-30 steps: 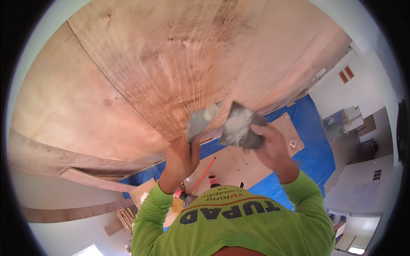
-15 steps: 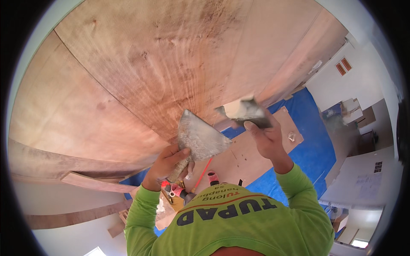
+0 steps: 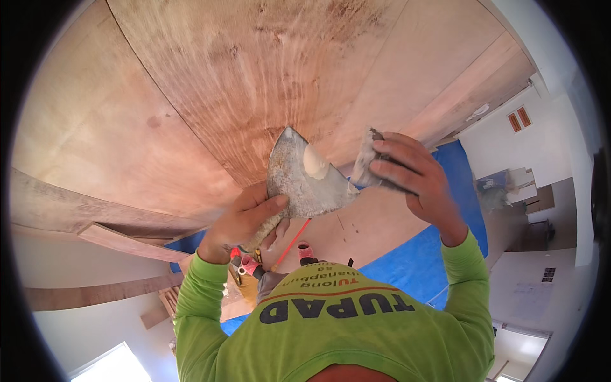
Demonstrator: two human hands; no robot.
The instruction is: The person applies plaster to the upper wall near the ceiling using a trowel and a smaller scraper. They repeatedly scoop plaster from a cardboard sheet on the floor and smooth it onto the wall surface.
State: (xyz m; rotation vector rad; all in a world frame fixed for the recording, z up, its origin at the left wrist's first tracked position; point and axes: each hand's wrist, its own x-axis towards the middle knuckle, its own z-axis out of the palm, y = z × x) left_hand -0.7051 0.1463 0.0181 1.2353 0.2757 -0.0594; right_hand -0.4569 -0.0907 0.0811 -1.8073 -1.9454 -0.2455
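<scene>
My left hand [image 3: 245, 219] is wrapped round the handle of a broad, worn trowel [image 3: 296, 184], its thumb lying along the base of the blade. A cream-coloured lump of putty [image 3: 316, 163] sits near the blade's upper right edge. To the right, my right hand [image 3: 417, 175] grips a flat grey putty scraper [image 3: 369, 162], fingers across its face. The scraper's edge is close to the trowel's right corner; whether they touch I cannot tell. Ahead of both tools rises a plywood panel surface [image 3: 254, 83] with brown grain and a dark seam on its left.
Blue sheeting [image 3: 463, 191] and a brown board [image 3: 382, 216] cover the floor below. A loose plank [image 3: 130, 251] juts out at the left. Near my feet lie a red strip [image 3: 293, 243] and small tools. White walls [image 3: 541, 140] stand at the right.
The putty lump was on the scraper and now rests on the trowel. My right hand has turned over and moved right; the trowel has risen slightly.
</scene>
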